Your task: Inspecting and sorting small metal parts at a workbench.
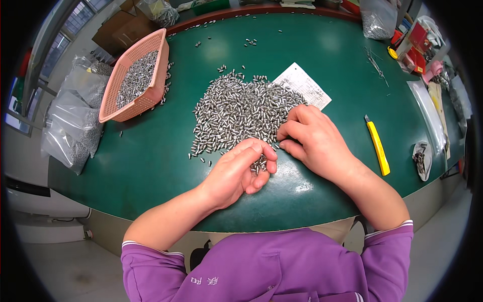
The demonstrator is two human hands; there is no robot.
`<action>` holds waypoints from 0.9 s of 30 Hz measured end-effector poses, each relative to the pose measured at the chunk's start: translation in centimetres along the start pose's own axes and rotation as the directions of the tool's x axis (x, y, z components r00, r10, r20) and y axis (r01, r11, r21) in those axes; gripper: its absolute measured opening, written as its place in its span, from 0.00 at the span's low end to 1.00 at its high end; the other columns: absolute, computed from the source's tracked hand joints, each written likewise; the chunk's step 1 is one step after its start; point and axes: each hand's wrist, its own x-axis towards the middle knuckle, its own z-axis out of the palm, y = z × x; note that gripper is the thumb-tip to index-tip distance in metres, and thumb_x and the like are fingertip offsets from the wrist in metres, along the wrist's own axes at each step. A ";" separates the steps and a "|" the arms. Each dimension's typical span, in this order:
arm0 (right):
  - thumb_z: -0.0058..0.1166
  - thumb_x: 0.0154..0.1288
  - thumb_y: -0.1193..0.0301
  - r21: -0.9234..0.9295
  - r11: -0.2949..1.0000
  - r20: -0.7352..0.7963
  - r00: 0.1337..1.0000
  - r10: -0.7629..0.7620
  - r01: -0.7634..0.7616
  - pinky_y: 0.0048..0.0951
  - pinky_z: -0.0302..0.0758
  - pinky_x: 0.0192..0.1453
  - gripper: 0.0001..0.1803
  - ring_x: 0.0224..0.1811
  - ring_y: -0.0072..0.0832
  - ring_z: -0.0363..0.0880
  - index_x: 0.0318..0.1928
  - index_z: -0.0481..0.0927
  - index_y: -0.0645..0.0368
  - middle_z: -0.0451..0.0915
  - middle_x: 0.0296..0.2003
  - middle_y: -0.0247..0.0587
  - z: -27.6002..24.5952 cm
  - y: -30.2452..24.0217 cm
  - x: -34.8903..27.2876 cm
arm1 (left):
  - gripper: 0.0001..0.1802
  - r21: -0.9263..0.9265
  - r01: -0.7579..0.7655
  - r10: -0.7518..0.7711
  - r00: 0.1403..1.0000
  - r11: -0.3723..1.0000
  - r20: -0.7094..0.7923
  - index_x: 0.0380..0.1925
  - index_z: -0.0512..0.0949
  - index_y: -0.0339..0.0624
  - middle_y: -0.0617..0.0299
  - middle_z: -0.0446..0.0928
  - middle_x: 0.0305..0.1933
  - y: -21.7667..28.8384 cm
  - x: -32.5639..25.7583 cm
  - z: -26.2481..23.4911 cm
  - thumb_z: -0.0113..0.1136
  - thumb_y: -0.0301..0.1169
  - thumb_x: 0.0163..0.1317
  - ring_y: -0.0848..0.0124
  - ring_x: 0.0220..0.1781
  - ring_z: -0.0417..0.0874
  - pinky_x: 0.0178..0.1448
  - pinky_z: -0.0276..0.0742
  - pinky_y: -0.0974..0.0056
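A wide heap of small shiny metal pins (241, 105), each a short bullet-like cylinder, lies in the middle of the green table. At the heap's near edge my left hand (241, 168) is cupped, palm turned to the right, with several of the pins in its curled fingers. Just to the right, my right hand (312, 138) rests at the heap's right edge. Its fingers are bent and its thumb and fingertips are drawn together by the pins; whether a pin is between them is hidden. Under the heap's far right side lies a printed paper sheet (304, 85).
A pink plastic basket (159, 70) of similar pins stands at the left, beside clear bags (75, 121) of metal parts. On the right lie a yellow utility knife (378, 148), thin wires (375, 65) and a small white pouch (421, 161). Stray pins dot the far table.
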 end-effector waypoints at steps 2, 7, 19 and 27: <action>0.62 0.49 0.74 -0.005 1.000 0.010 1.000 0.019 -0.019 0.38 0.70 0.45 0.07 0.40 0.37 0.71 0.31 0.78 0.54 0.71 0.33 0.36 0.1 0.0 -0.2 | 0.16 0.009 0.019 -0.019 1.000 1.000 -0.001 0.42 0.69 0.38 0.55 0.71 0.36 0.1 0.0 0.2 0.37 0.38 0.74 0.76 0.23 0.65 0.21 0.59 0.74; 0.62 0.51 0.73 0.050 0.999 0.006 1.000 0.017 -0.018 0.38 0.70 0.46 0.07 0.41 0.38 0.72 0.31 0.78 0.55 0.71 0.33 0.36 -0.1 -0.2 0.1 | 0.12 0.002 0.031 -0.031 0.999 1.000 0.008 0.42 0.70 0.40 0.57 0.72 0.36 0.1 0.0 0.1 0.41 0.36 0.73 0.79 0.23 0.65 0.21 0.58 0.75; 0.63 0.52 0.76 0.242 0.969 -0.049 0.998 -0.047 0.058 0.31 0.72 0.43 0.08 0.40 0.32 0.75 0.35 0.82 0.54 0.74 0.33 0.34 -0.5 -0.7 0.3 | 0.08 0.032 0.052 -0.053 0.998 0.998 0.020 0.43 0.69 0.43 0.62 0.72 0.34 0.2 0.0 0.2 0.46 0.34 0.72 0.80 0.23 0.67 0.22 0.60 0.76; 0.63 0.50 0.73 0.072 0.997 0.081 0.996 0.035 -0.041 0.36 0.72 0.45 0.07 0.41 0.36 0.73 0.32 0.80 0.55 0.73 0.33 0.36 -0.2 0.0 -0.1 | 0.18 0.026 -0.017 0.018 0.999 1.000 -0.033 0.41 0.69 0.38 0.55 0.71 0.36 0.3 -0.1 0.4 0.33 0.39 0.74 0.76 0.22 0.64 0.20 0.58 0.74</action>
